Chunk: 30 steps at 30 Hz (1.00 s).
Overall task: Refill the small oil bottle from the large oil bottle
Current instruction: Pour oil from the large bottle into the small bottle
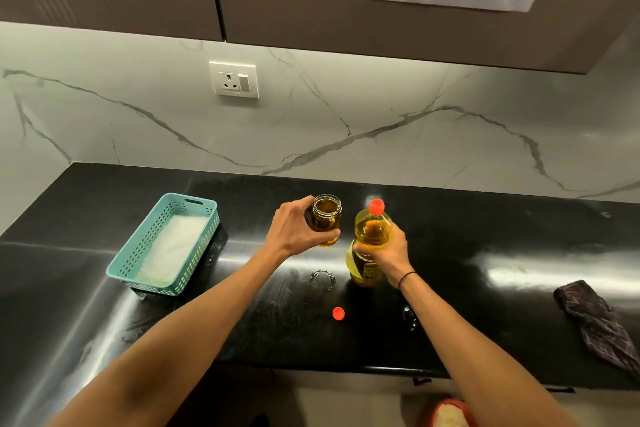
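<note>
A: What lies nearest on the black counter (485, 239)?
B: A loose red cap (338, 313), lying between the two forearms, with a dark cloth (599, 319) off at the right edge.

A: And the hands?
B: Farther in. The right hand (388, 253) is wrapped around the middle of the large oil bottle (369, 246), which stands upright with a red cap on its neck (376, 207). The left hand (298, 230) is closed around the small oil bottle (326, 218), a glass jar with its mouth open and dark yellow oil inside.

A: How do the two bottles sit?
B: Side by side, the small one just left of the large one, near each other; I cannot tell whether they touch.

A: Anything to the left?
B: A teal basket (138, 253) with a white lining, well apart from the hands. Beyond everything, a wall socket (234, 79) on the marble wall.
</note>
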Each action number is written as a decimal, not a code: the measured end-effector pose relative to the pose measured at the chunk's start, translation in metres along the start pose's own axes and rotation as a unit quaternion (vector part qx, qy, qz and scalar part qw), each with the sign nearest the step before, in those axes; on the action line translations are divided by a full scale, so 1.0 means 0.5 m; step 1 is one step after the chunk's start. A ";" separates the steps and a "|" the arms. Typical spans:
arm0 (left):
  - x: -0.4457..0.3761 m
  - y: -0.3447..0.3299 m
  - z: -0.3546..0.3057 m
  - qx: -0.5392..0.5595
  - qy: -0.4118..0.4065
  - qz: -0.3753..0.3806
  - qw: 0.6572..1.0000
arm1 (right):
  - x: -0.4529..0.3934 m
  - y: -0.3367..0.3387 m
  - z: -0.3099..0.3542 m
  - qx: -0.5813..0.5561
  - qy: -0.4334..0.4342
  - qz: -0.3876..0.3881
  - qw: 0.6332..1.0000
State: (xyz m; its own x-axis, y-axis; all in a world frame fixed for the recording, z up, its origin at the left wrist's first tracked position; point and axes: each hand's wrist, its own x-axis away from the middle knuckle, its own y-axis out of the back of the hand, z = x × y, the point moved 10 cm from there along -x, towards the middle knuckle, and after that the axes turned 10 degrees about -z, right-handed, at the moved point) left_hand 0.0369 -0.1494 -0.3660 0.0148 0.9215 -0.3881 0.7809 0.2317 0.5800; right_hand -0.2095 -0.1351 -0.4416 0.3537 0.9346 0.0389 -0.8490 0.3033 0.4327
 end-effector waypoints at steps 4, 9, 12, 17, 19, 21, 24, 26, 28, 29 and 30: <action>0.006 0.019 0.020 -0.022 0.001 -0.008 1.000 | 0.002 -0.059 -0.024 -0.034 -0.009 0.001 0.999; 0.011 0.050 0.047 -0.037 0.006 -0.014 0.999 | 0.012 -0.124 -0.021 -0.072 -0.005 0.010 0.997; 0.015 0.070 0.060 -0.046 0.003 -0.021 0.999 | 0.023 -0.151 -0.012 -0.088 0.003 0.009 0.996; 0.018 0.100 0.074 -0.069 0.002 -0.042 0.997 | 0.041 -0.182 -0.032 -0.096 0.002 -0.001 0.995; 0.020 0.106 0.078 -0.071 0.001 -0.041 0.997 | 0.046 -0.188 -0.039 -0.093 0.008 -0.005 0.996; 0.022 0.110 0.080 -0.072 0.001 -0.040 0.997 | 0.047 -0.194 -0.039 -0.088 0.019 -0.001 0.996; 0.027 0.110 0.078 -0.073 -0.002 -0.038 0.997 | 0.047 -0.201 -0.040 -0.081 0.031 0.014 0.996; 0.030 0.111 0.077 -0.074 -0.005 -0.037 0.997 | 0.051 -0.203 -0.042 -0.077 0.042 0.026 0.996; 0.034 0.111 0.075 -0.073 -0.006 -0.039 0.997 | 0.057 -0.202 -0.050 -0.067 0.049 0.039 0.996; 0.036 0.110 0.073 -0.071 -0.007 -0.039 0.997 | 0.059 -0.201 -0.059 -0.062 0.052 0.044 0.996; 0.038 0.110 0.072 -0.069 -0.009 -0.038 0.997 | 0.063 -0.198 -0.067 -0.054 0.052 0.051 0.996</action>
State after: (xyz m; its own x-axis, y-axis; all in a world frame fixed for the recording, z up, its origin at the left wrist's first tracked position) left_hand 0.1025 -0.1304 -0.3674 -0.0293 0.8939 -0.4474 0.6864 0.3434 0.6410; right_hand -0.1276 -0.1293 -0.5135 0.2257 0.9740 -0.0178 -0.9177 0.2187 0.3316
